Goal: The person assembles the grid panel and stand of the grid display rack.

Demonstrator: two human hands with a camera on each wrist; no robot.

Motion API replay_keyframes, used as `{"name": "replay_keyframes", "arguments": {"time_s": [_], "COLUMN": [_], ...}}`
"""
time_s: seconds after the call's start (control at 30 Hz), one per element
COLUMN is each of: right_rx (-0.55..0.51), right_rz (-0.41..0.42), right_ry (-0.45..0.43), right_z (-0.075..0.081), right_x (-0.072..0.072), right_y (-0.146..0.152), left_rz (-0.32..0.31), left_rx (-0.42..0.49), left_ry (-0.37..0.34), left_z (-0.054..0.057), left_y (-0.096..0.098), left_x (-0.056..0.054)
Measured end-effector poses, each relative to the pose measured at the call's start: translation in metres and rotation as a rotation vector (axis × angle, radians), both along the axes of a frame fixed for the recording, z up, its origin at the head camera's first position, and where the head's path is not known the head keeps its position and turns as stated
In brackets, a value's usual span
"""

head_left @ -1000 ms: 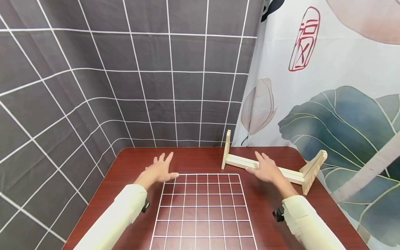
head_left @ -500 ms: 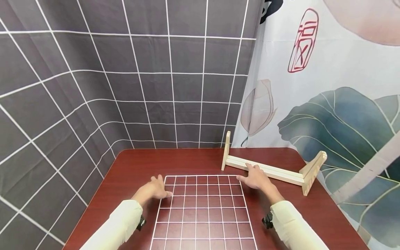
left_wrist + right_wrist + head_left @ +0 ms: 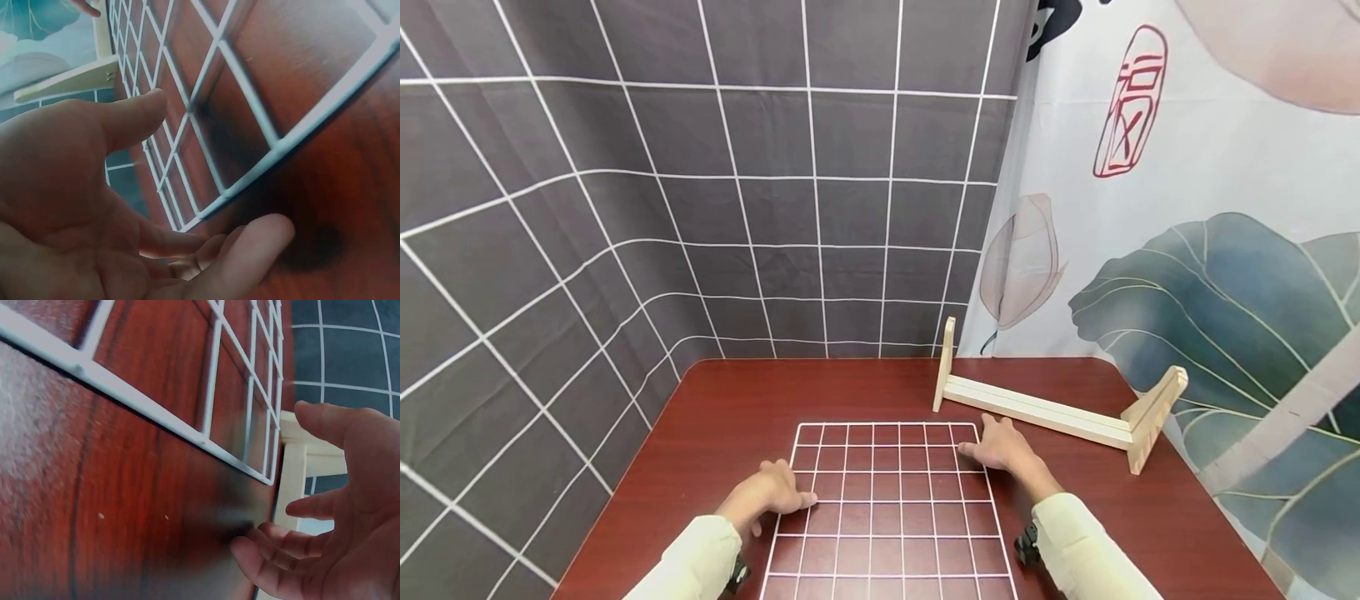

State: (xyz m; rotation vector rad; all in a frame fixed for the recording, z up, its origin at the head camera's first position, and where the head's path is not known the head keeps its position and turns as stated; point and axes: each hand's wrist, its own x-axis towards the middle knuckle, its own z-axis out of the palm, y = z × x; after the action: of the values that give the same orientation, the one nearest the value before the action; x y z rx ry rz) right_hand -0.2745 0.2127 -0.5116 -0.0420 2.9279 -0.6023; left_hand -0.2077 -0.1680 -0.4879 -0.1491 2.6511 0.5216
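A white wire grid panel (image 3: 887, 487) lies flat on the dark red table. My left hand (image 3: 767, 492) is at its left edge. In the left wrist view the thumb (image 3: 140, 119) reaches over the wires while the other fingers (image 3: 256, 250) bend loosely outside the edge, low over the table. My right hand (image 3: 1000, 448) is at the panel's far right corner, its thumb over the edge in the head view. The right wrist view has its fingers (image 3: 269, 562) spread and loosely bent beside the panel's edge wire. Neither hand grips the wire.
A pale wooden stand (image 3: 1037, 407) with two upright end pieces lies behind my right hand, at the table's (image 3: 820, 387) back right. A grey gridded curtain (image 3: 775, 208) hangs behind and to the left, and a white printed curtain (image 3: 1075, 275) hangs on the right.
Both hands have moved back toward me and inward, from beyond the panel's far end to its two sides. The right hand has come away from in front of the wooden stand.
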Motion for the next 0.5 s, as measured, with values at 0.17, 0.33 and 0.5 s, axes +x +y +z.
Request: {"name": "replay_keyframes", "arguments": {"time_s": [0.17, 0.33, 0.5], "right_rx": [-0.021, -0.061, -0.049], "right_rz": [-0.04, -0.101, -0.13], "right_ry": [-0.032, -0.073, -0.076], "right_z": [-0.001, -0.004, -0.006], "right_x": [0.001, 0.0, 0.002], "right_y": [-0.005, -0.011, -0.019], "left_rz": [0.04, 0.08, 0.092], "left_rx": [0.036, 0.104, 0.114], "left_ry": [0.044, 0.081, 0.116], "left_z": [-0.004, -0.01, -0.013], "left_y": [0.003, 0.006, 0.007], "left_x": [0.006, 0.01, 0.013]}}
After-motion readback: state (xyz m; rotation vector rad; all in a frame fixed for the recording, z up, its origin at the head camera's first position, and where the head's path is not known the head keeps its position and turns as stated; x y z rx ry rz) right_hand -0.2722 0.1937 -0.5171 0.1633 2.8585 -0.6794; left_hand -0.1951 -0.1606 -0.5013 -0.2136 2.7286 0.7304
